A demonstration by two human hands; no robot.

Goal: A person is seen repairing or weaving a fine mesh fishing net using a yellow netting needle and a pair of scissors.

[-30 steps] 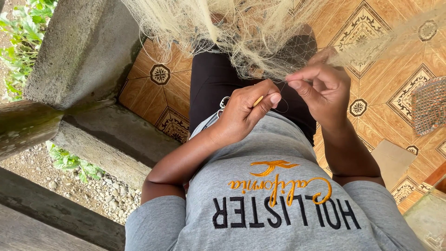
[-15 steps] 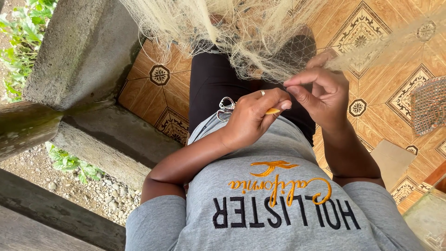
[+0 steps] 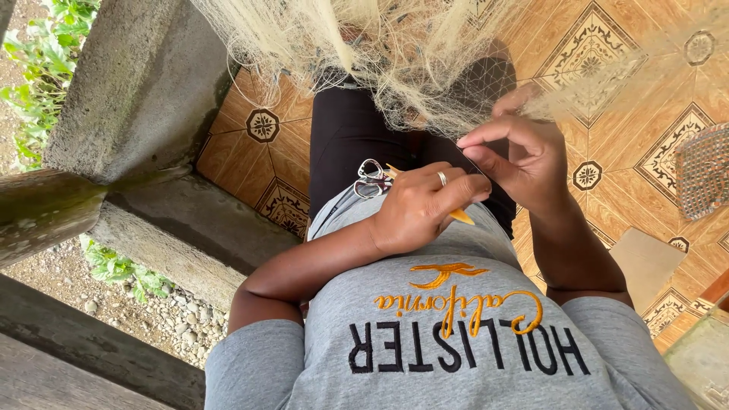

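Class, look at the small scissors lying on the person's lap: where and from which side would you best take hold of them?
Grip the scissors by their finger loops, coming from the person's left: the loops lie exposed there, while the left hand covers the blade end.

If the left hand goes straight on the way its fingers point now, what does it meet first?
Most likely the right hand. The left hand, holding a yellow tool, points right toward it, fingertips nearly touching at a dark thread. Depth is unclear.

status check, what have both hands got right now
Left hand gripping yellow netting needle. Right hand pinching pale fishing net. Scissors on lap, nothing blocking.
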